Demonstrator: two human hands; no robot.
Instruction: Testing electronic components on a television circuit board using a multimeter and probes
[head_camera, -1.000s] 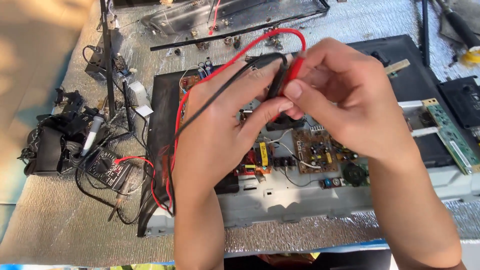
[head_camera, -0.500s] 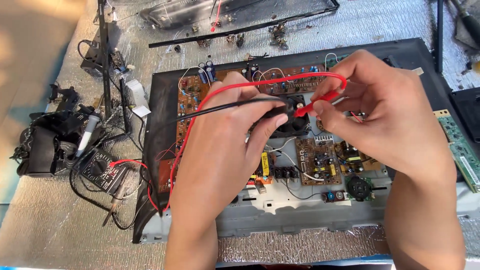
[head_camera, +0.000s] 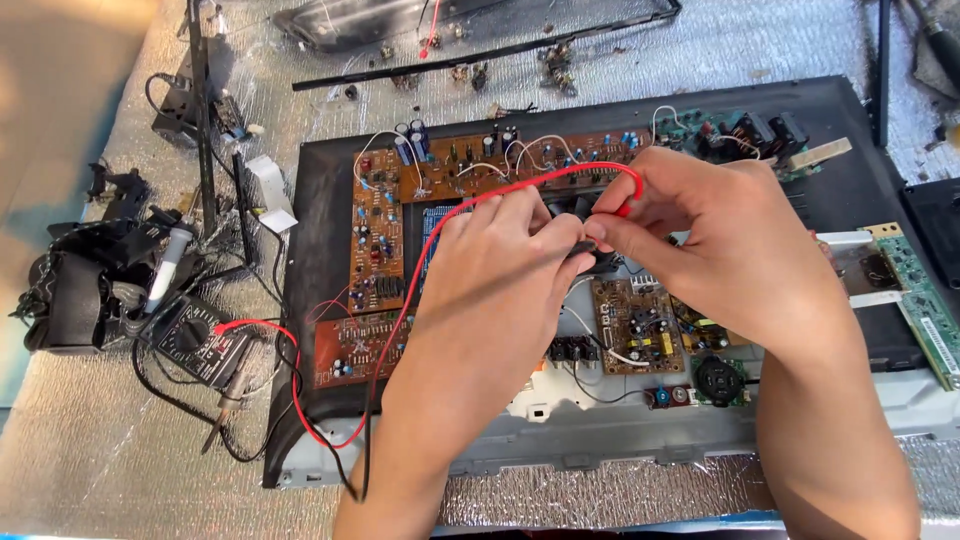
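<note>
My left hand (head_camera: 500, 280) pinches a black test probe (head_camera: 580, 250) over the middle of an opened flat-screen chassis (head_camera: 320, 300). My right hand (head_camera: 730, 240) pinches a red test probe (head_camera: 622, 210) right beside it, fingertips of both hands nearly touching. The red lead (head_camera: 420, 290) arcs from the right hand, runs down across the brown circuit boards (head_camera: 375, 260) and loops back to a black multimeter (head_camera: 195, 340) at the left. The probe tips are hidden behind my fingers.
A soldering iron (head_camera: 165, 275) and tangled black cables (head_camera: 70, 290) lie left of the chassis. A green board strip (head_camera: 920, 300) sits at the right edge. Loose parts and a black frame bar (head_camera: 480, 50) lie at the back on silver foil matting (head_camera: 100, 470).
Both hands have dropped lower toward the boards and closed together. The red lead's loop has moved down with them. The view has shifted, showing more of the chassis top.
</note>
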